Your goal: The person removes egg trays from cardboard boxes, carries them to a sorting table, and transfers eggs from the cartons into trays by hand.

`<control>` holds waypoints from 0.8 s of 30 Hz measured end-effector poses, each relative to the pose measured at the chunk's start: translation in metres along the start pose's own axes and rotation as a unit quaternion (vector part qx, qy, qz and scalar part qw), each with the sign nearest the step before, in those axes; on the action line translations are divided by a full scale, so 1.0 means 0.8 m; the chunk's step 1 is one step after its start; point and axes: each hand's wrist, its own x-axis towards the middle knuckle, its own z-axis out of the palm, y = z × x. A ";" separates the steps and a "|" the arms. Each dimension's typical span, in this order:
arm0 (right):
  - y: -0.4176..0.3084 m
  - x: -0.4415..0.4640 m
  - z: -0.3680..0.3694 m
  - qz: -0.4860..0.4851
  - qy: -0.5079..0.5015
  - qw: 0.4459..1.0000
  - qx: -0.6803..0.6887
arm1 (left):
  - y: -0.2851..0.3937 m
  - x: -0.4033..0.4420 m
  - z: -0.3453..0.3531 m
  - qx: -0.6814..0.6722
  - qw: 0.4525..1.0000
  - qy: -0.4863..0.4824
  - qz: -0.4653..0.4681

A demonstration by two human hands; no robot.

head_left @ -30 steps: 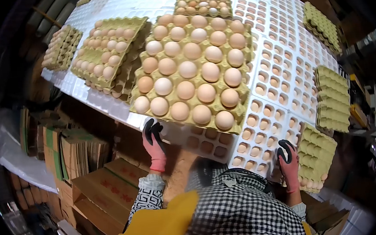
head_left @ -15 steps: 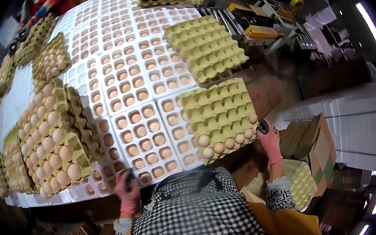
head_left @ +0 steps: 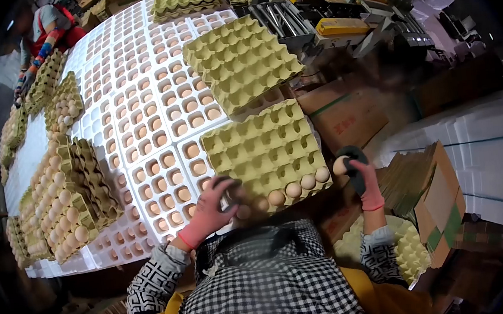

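Note:
My right hand (head_left: 363,176), in a pink glove with dark fingers, grips an egg (head_left: 340,165) just off the right edge of a yellow-green egg tray (head_left: 265,140). At that tray's near left corner, my left hand (head_left: 212,206), gloved the same way, curls its thumb and fingers around another egg (head_left: 235,193); motion blurs this spot. Along the tray's near edge runs a row of several eggs (head_left: 293,190). Under and left of the tray lie white foam trays (head_left: 175,155) with eggs in their pockets.
Stacked trays full of eggs (head_left: 56,203) stand at the left. Another egg tray (head_left: 242,64) lies beyond the near one. A co-worker (head_left: 51,31) handles trays at the far left. Rollers (head_left: 281,20) stand at the back; cardboard (head_left: 421,186) leans on the right.
My left hand has moved right and up from the table's front edge to the tray's corner egg. My right hand has lifted an egg off the tray's right side. The view has shifted.

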 end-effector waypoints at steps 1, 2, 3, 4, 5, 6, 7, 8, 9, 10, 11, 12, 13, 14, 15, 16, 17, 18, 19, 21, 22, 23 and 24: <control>0.007 -0.002 0.008 -0.038 -0.025 0.981 -0.186 | -0.008 0.003 0.011 -0.243 0.965 0.029 -0.100; -0.029 -0.020 0.056 -0.048 -0.027 0.925 -0.375 | -0.018 0.008 0.010 -0.193 0.980 -0.015 -0.037; -0.025 -0.022 0.066 -0.132 -0.065 0.861 -0.487 | -0.025 0.018 0.005 -0.142 0.988 -0.054 0.030; -0.022 -0.020 0.069 -0.071 -0.095 0.893 -0.435 | -0.011 0.031 0.014 -0.304 0.949 -0.056 -0.064; -0.020 -0.016 0.070 -0.010 -0.124 0.917 -0.380 | -0.023 0.039 0.034 -0.338 0.933 -0.089 -0.081; -0.019 -0.016 0.064 0.041 -0.122 0.970 -0.204 | -0.034 0.047 0.054 -0.370 0.915 -0.122 -0.101; -0.021 -0.019 0.051 0.093 -0.117 0.989 -0.022 | -0.023 0.054 0.055 -0.308 0.938 -0.139 -0.076; -0.023 -0.024 0.039 0.144 -0.106 0.971 0.161 | -0.012 0.060 0.058 -0.245 0.956 -0.153 -0.049; -0.030 -0.034 0.030 0.130 -0.147 0.937 0.290 | 0.007 0.066 0.059 -0.162 0.976 -0.141 0.041; -0.031 -0.042 0.041 0.070 -0.087 0.962 0.250 | 0.028 0.073 0.068 -0.255 0.914 -0.218 -0.227; -0.031 -0.045 0.051 0.006 -0.028 0.978 0.206 | 0.050 0.066 0.075 0.085 0.977 -0.183 -0.074; -0.032 -0.040 0.047 0.037 -0.039 0.981 0.186 | 0.056 0.064 0.087 0.231 0.941 -0.244 -0.038; -0.033 -0.034 0.042 0.067 -0.051 0.982 0.167 | 0.057 0.065 0.097 0.371 0.880 -0.297 -0.002; -0.036 -0.030 0.035 0.082 -0.098 0.984 0.123 | 0.052 0.066 0.108 0.389 0.866 -0.312 0.027; -0.037 -0.027 0.032 0.093 -0.142 0.982 0.079 | 0.052 0.072 0.113 0.409 0.850 -0.328 0.059; -0.032 -0.027 0.037 0.012 -0.144 0.984 -0.103 | 0.049 0.076 0.116 0.426 0.831 -0.344 0.092; -0.018 -0.029 0.048 -0.066 -0.139 0.947 -0.281 | 0.043 0.076 0.115 0.376 0.859 -0.338 0.076; 0.003 -0.029 0.058 -0.139 -0.130 0.873 -0.449 | 0.048 0.083 0.102 0.324 0.885 -0.331 0.057; 0.022 -0.023 0.059 -0.153 -0.132 0.820 -0.536 | 0.049 0.085 0.090 0.271 0.907 -0.320 0.038; 0.059 -0.011 0.061 -0.187 -0.130 0.685 -0.692 | 0.019 0.077 0.077 0.076 0.967 -0.243 -0.005; 0.032 -0.012 0.070 -0.210 -0.151 0.654 -0.711 | 0.017 0.075 0.060 -0.087 0.970 -0.215 -0.074; 0.019 -0.015 0.077 -0.231 -0.172 0.623 -0.727 | 0.014 0.066 0.041 -0.247 0.942 -0.180 -0.141; 0.041 -0.013 0.058 -0.248 -0.138 0.691 -0.664 | 0.008 0.049 0.017 -0.335 0.911 -0.167 -0.174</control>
